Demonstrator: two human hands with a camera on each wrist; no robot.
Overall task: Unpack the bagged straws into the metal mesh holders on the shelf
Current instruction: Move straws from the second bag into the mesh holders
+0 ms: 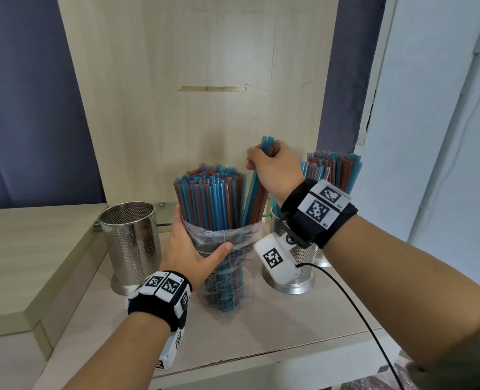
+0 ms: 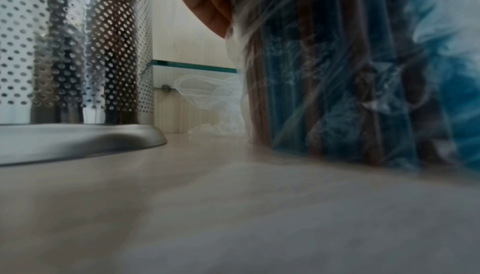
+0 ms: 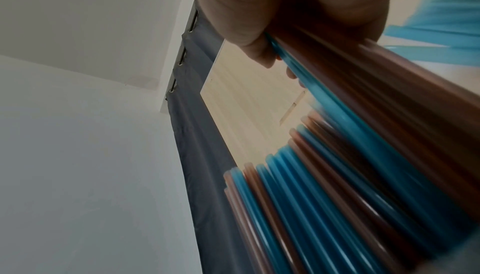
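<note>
While left hand (image 1: pixel 189 250) steadies upright bag (image 1: pixel 227 249) | right hand (image 1: pixel 272 168) grips near-vertical straws (image 1: pixel 254 198)

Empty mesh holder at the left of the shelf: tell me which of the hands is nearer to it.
Left. The left hand grips the bag of straws right beside the empty mesh holder. The right hand is higher and farther right, holding a handful of straws.
</note>
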